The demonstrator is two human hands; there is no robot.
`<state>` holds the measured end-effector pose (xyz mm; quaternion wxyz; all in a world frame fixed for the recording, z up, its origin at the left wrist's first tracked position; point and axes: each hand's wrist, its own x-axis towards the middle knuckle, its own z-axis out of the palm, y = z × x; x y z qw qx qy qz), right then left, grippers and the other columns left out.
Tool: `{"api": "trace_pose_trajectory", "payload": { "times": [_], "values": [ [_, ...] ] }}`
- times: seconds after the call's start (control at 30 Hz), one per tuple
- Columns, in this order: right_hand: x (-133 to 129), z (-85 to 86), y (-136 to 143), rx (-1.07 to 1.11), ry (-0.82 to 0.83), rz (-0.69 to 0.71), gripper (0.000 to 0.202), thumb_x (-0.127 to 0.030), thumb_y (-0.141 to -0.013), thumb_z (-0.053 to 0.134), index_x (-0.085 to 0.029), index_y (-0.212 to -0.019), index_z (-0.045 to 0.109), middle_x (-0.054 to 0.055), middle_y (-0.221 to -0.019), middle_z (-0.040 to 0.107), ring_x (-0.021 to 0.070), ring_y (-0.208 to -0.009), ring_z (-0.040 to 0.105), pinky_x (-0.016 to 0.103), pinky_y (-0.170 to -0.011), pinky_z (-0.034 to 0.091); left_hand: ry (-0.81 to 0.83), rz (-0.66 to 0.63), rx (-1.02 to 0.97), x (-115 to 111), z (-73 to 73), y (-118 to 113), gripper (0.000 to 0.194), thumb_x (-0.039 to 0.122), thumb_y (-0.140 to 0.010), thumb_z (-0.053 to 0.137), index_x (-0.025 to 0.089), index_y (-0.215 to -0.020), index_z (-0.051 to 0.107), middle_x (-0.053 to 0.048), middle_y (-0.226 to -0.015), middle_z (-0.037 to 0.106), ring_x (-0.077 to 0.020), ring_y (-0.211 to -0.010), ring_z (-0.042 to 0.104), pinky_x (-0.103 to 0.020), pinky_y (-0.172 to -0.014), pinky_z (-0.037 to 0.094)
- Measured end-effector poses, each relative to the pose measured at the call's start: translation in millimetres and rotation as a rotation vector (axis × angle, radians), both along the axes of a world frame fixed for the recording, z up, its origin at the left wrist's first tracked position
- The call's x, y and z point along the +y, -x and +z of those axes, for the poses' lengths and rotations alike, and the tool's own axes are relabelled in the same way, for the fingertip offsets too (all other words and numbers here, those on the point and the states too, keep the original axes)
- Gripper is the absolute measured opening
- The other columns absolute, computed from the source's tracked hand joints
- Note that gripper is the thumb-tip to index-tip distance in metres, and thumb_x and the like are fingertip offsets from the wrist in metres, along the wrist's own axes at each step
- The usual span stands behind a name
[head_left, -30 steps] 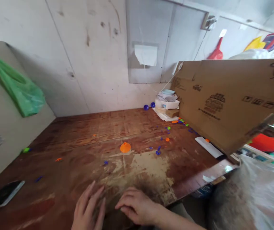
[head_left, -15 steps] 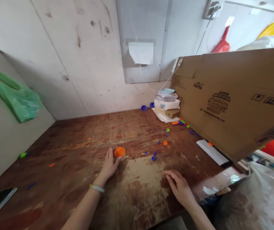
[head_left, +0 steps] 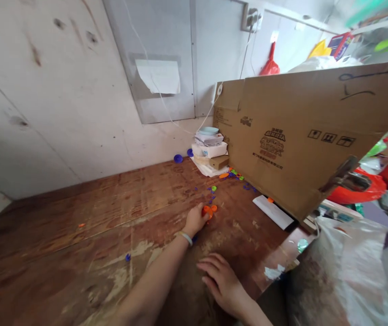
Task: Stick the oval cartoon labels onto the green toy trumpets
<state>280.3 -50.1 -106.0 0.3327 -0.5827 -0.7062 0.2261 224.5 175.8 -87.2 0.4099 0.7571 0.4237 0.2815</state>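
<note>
My left hand (head_left: pixel 196 220), with a pale bracelet at the wrist, is closed on a round orange plastic piece (head_left: pixel 208 211), the thumb at its near edge. A smaller orange piece (head_left: pixel 214 208) lies right beside it; I cannot tell whether the two touch. Nearer to me, my right hand (head_left: pixel 221 280) hovers low over or rests on the worn wooden table (head_left: pixel 139 194), fingers loosely apart and holding nothing. Partly behind my left wrist is something small and blue. A small green piece (head_left: pixel 214 188) lies beyond my left hand.
At the back right stands a large cardboard box (head_left: pixel 275 122), with a stack of papers and small boxes (head_left: pixel 210 149) beside it. Two blue discs (head_left: pixel 178 158) lie near the wall. Several colored bits scatter along the box's base. A plastic bag (head_left: pixel 346 271) is at the right.
My view has turned to the right. My left hand has moved rightward and away from me with the orange piece, up to the smaller one. My right hand is now closer to the left.
</note>
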Motion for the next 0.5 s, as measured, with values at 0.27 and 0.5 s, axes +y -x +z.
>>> {"api": "trace_pose_trajectory", "payload": {
  "times": [0.27,0.5],
  "values": [
    [92.9,31.0,-21.3,-0.129,0.055,0.317,0.050,-0.045,-0.099,0.069,-0.020,-0.142,0.069,0.009,-0.158,0.060,0.0304,-0.155,0.045,0.049,-0.130,0.025,0.002,0.328,-0.471,5.1,24.8,44.7,0.023,0.039,-0.094,0.068,0.016,-0.096,0.066,-0.003,-0.090,0.069,-0.0182,-0.083,0.068,-0.033,-0.081,0.057],
    [207.9,84.7,-112.2,-0.105,0.011,-0.136,0.036,-0.036,-0.104,0.066,-0.018,-0.135,0.067,0.012,-0.147,0.063,0.0303,-0.136,0.061,0.059,-0.116,0.049,-0.195,0.706,-0.899,3.1,99.4,175.6,0.025,0.043,-0.086,0.073,0.027,-0.103,0.065,0.004,-0.101,0.070,-0.0191,-0.096,0.069,-0.039,-0.093,0.058]
  ]
}}
